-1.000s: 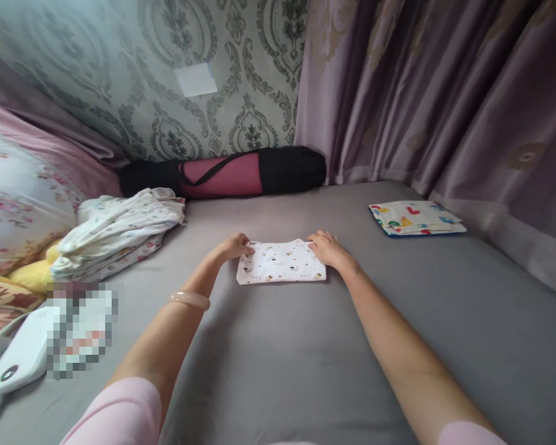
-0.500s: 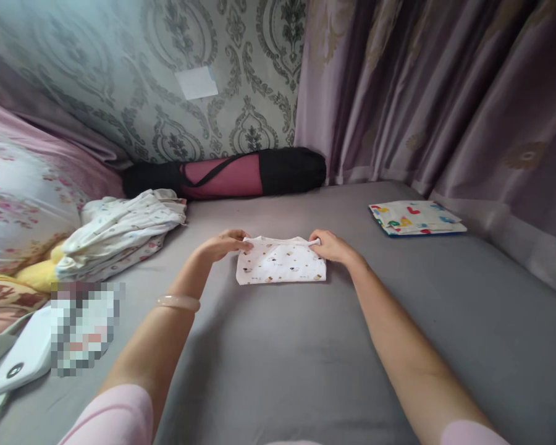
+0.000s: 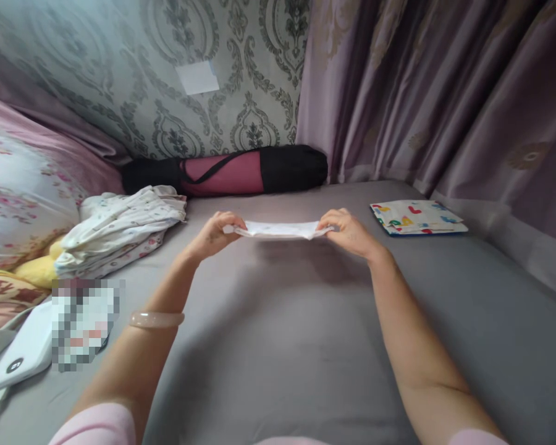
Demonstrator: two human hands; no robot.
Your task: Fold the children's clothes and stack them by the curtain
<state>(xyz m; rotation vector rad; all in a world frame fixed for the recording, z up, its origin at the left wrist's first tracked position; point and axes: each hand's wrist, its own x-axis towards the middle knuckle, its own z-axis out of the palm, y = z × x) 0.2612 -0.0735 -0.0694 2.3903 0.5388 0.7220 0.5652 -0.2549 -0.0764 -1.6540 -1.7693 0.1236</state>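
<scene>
- The left hand (image 3: 217, 235) is pinching one end of the white cloth (image 3: 282, 229) between thumb and fingers; the right hand (image 3: 347, 230) is pinching the other end.
- The cloth is stretching between them in a narrow, thin, folded strip, sagging slightly, and is hanging just above the sheet (image 3: 278, 346), casting a soft shadow there.
- A smooth, pale, glossy bangle (image 3: 157, 319) is circling the left forearm.
- The sheet is spreading matt and grey, showing faint creases.
- Near the curtain (image 3: 398, 93), a flat bundle (image 3: 417, 216) is showing bright printed shapes and a blue edge.
- At left, crumpled printed clothes (image 3: 130, 225) are lying beside a plump floral pillow (image 3: 23, 198); nearer, a smooth white slab (image 3: 23, 349) is touching a pixelated item.
- A long black-and-maroon bag (image 3: 222, 172) is lying along the damask-patterned wall (image 3: 120, 80), where white paper (image 3: 197, 77) is sticking.
- The curtain is hanging in satiny mauve folds.
</scene>
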